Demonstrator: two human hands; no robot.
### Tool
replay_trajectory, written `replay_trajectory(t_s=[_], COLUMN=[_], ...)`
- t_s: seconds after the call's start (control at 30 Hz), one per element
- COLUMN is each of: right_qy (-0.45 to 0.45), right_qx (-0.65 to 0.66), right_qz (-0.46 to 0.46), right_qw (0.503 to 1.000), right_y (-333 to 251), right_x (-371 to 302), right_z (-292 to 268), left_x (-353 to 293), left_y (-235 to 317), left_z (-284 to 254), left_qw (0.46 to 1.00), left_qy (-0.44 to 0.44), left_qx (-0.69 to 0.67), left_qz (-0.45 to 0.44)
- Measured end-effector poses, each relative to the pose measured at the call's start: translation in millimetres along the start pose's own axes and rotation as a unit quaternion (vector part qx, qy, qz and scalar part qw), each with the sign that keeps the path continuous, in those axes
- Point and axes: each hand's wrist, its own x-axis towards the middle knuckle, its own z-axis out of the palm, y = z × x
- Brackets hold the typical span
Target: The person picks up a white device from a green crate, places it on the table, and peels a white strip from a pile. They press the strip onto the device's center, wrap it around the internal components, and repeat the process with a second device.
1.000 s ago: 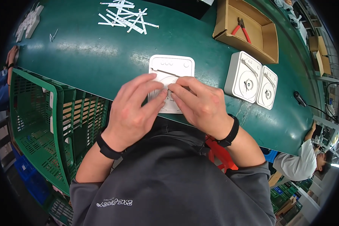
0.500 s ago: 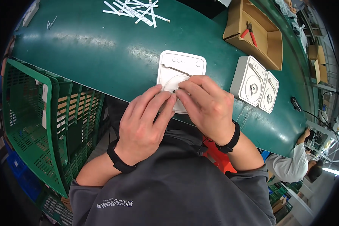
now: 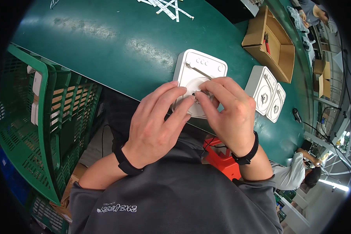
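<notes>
A white record-player-shaped device with rounded corners lies face up on the green table in front of me. Its slim tonearm and small round marks show above a circular platter. My left hand bears on its left side and face, fingers slightly apart, one fingertip near the small dark centre piece. My right hand has thumb and forefinger pinched together just right of that piece; whatever is between them is hidden. Black bands circle both wrists.
Two similar white devices stand to the right. Beyond them is an open cardboard box holding red-handled pliers. White strips lie at the back. A green crate stands left, a red stool below; another person sits far right.
The view has shifted, so the table and white devices appear in different places. Both hands stay at the device's middle, with only slight finger movement; the tonearm now shows more clearly.
</notes>
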Motion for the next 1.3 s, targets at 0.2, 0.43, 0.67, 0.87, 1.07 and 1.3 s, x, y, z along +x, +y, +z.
replay_trajectory(t_s=[0.2,0.43,0.67,0.87,1.07,1.3], right_qy=[-0.017,0.025,-0.021,-0.056,-0.074,-0.055], right_qx=[0.019,-0.022,-0.049,-0.055,-0.094,-0.068], right_qz=[-0.047,-0.108,-0.128,-0.161,-0.201,-0.188], right_qw=[0.999,0.994,0.990,0.984,0.972,0.978], right_y=[12.6,30.5,27.2,35.9,32.5,43.6], right_x=[-4.3,-28.2,-22.6,-20.7,-18.2,-23.9], right_z=[-2.1,5.1,-0.6,-1.2,-5.1,-3.9], left_x=[5.2,7.6,-2.4,-2.0,-0.9,5.5], left_y=[1.7,2.7,-0.5,-4.7,-3.9,-1.5], left_z=[-4.4,-6.3,6.1,4.5,1.7,-1.4], left_qw=[0.999,0.995,0.999,0.999,0.999,0.997], left_qy=[-0.025,-0.048,-0.008,-0.015,-0.034,-0.052], left_qx=[0.028,0.077,0.039,0.030,0.031,0.042], left_qz=[0.010,0.037,0.016,0.017,0.029,0.023])
